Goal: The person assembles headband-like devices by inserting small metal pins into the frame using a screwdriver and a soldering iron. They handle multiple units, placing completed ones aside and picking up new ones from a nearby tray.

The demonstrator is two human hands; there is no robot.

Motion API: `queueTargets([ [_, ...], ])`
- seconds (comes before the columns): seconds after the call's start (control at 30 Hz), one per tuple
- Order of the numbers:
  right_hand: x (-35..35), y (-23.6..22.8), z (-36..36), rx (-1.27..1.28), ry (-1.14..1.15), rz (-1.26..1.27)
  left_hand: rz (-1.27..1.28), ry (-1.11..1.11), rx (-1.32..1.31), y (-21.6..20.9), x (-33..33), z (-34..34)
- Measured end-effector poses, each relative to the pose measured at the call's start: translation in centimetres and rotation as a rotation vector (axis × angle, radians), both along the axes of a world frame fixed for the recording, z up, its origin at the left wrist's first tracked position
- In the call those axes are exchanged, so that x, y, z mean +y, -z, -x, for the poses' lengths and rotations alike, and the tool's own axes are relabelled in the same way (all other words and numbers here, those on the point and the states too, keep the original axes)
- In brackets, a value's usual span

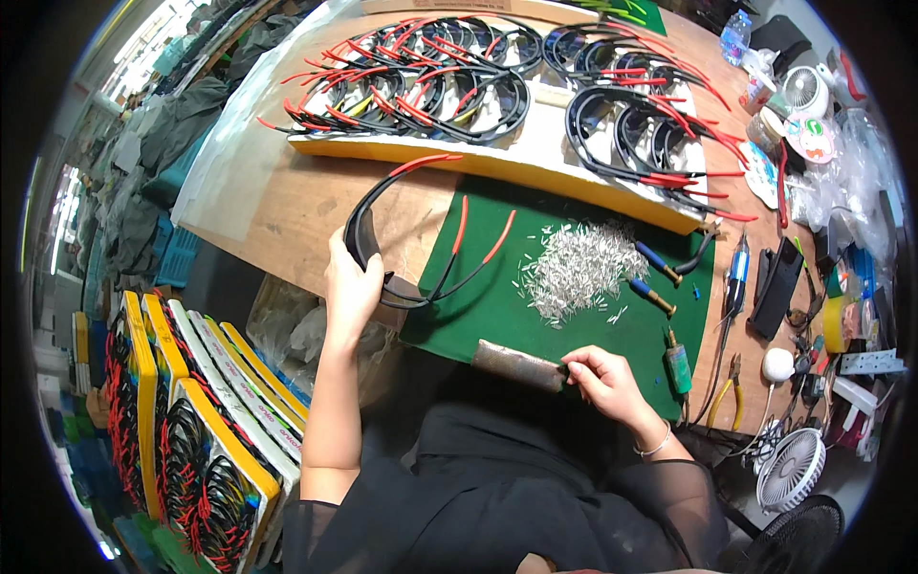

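My left hand (352, 287) is closed around dark sunglasses (362, 232) with thin black arms and red tips, held over the left edge of the green mat. Three red-tipped arms stand out to the right, so I cannot tell if this is one pair or more. At the mat's front edge lies a worn, rounded metal piece (516, 365). My right hand (604, 385) is at its right end, thumb and fingers pinched together. What is between those fingertips, if anything, is hidden. Beyond the metal piece, small whitish slivers (579, 273) are heaped on the green mat (449, 325).
A white and yellow tray (497, 170) of red-tipped glasses spans the table's back. Blue-handled tools (652, 297), a green-handled tool (677, 364) and yellow pliers (732, 390) lie right. Filled trays (229, 435) stand upright at left. A white fan (792, 469) is at lower right.
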State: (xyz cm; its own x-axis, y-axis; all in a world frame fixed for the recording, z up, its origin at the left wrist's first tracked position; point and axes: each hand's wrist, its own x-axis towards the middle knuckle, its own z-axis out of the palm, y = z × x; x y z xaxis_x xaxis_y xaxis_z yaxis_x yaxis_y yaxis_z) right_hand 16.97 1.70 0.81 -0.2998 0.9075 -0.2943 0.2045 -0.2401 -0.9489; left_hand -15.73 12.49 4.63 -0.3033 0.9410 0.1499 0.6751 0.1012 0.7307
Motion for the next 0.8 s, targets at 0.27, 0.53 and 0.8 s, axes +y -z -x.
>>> queueTargets([
  [0.27, -0.5, -0.3, 1.8, -0.164, 0.009, -0.29, 0.062, 0.124, -0.177, 2.5, 3.4, 5.0],
  [0.53, -1.1, -0.9, 2.5, 0.007, 0.057, -0.352, -0.276, 0.177, -0.435, -4.0, -3.0, -4.4],
  [0.8, -0.2, -4.8, 2.5, 0.339, 0.084, 0.19, -0.071, 0.579, -0.238, -0.3, -6.3, -12.3],
])
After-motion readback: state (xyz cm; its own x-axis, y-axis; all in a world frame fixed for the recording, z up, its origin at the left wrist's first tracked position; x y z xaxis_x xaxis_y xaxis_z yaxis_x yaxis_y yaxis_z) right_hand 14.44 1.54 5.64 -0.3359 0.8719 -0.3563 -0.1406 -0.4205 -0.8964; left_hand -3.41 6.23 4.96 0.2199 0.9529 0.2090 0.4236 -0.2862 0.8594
